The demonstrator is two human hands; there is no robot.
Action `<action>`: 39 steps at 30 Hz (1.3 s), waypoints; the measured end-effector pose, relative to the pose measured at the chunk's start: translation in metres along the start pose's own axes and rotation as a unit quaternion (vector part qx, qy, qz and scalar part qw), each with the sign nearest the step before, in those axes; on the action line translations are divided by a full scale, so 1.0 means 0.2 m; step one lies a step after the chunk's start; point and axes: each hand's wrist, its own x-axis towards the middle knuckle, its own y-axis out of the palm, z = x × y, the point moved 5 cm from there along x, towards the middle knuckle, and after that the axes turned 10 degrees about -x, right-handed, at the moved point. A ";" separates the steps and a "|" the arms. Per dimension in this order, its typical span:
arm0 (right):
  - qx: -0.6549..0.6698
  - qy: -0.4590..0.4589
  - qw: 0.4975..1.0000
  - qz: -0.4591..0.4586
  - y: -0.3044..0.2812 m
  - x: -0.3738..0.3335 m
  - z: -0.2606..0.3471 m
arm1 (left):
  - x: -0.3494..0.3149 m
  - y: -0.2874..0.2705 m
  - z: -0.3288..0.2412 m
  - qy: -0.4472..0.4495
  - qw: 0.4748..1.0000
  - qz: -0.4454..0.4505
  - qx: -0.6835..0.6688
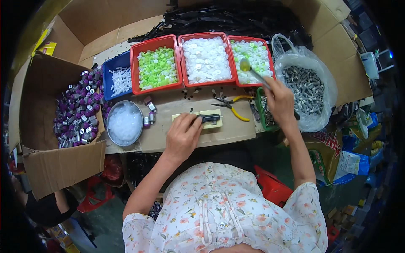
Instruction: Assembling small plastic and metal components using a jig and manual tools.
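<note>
My left hand point(183, 134) pinches a small black plastic part point(209, 118) and steadies it on a cream rectangular block point(217, 124) on the cardboard work surface. Raised to the right, my right hand point(278, 100) is closed around the handle of a hammer point(256, 75) with a yellowish round head. The hammer's head hangs over the rightmost red tray, apart from the black part. Yellow-handled pliers point(232, 106) lie between my hands. A green bin point(265, 111) of small metal pieces is partly hidden behind my right forearm.
Red trays point(180, 80) hold green and white caps. A blue tray point(105, 84), a metal bowl point(110, 137) and a cardboard box point(55, 166) of purple-and-silver parts stand left. At right is a plastic bag point(327, 90) of grey metal pieces. Black parts point(236, 21) pile up behind.
</note>
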 end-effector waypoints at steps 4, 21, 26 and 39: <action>-0.080 0.000 0.997 0.008 0.11 0.08 -0.14 | 0.03 0.03 0.06 -0.033 0.999 0.034 -0.023; -0.013 -0.133 0.943 0.303 0.25 -0.13 0.33 | 0.04 -0.02 0.15 -0.383 0.671 -0.075 -0.631; -0.021 -0.136 0.960 0.243 0.27 -0.11 0.37 | 0.03 -0.06 0.12 -0.345 0.769 -0.078 -0.533; 0.536 0.164 0.798 0.221 0.21 -0.13 0.35 | 0.03 0.03 0.08 -0.321 0.791 -0.029 -0.520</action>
